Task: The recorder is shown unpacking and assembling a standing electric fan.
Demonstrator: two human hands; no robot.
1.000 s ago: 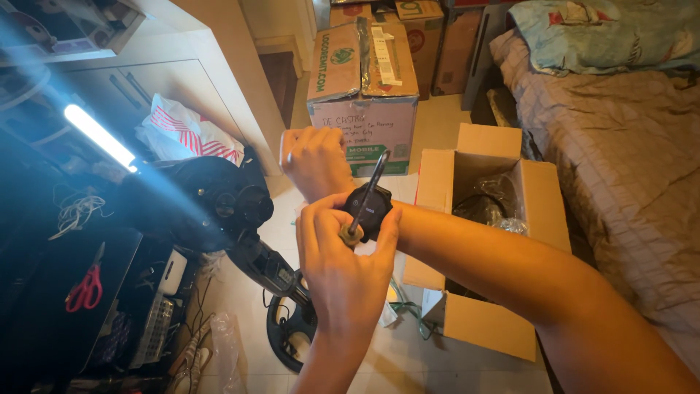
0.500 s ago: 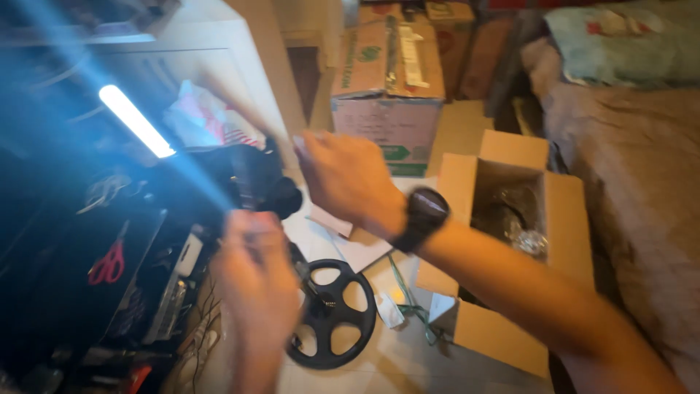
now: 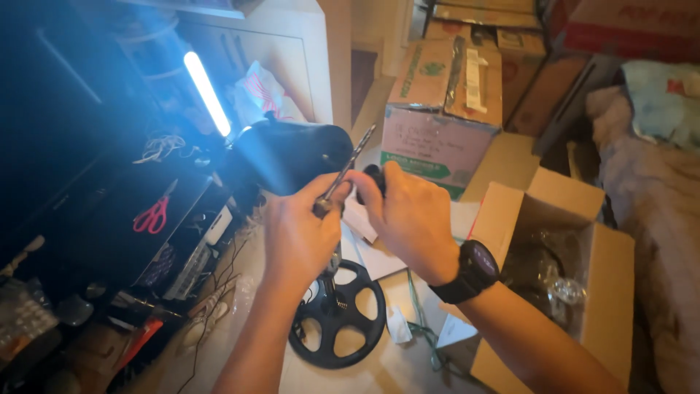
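My left hand (image 3: 299, 233) grips a screwdriver (image 3: 348, 169) by its handle, the metal shaft pointing up and to the right. My right hand (image 3: 408, 219), with a black watch (image 3: 470, 270) on the wrist, is closed around a small dark part (image 3: 370, 175) at the front of a black fan motor housing (image 3: 292, 157). The two hands are close together, almost touching. Below them the fan's round black spoked base (image 3: 339, 317) lies on the floor. What the right fingers hold is mostly hidden.
An open cardboard box (image 3: 598, 248) with plastic wrap inside stands at the right. A taped box (image 3: 441, 109) sits behind. Red scissors (image 3: 152, 215) lie on a dark desk at the left beside a bright tube lamp (image 3: 208, 91). A bed (image 3: 656, 168) runs along the right.
The view has swung left. My left hand rose from low near the desk with the screwdriver to meet my right hand, which moved onto the fan's front.
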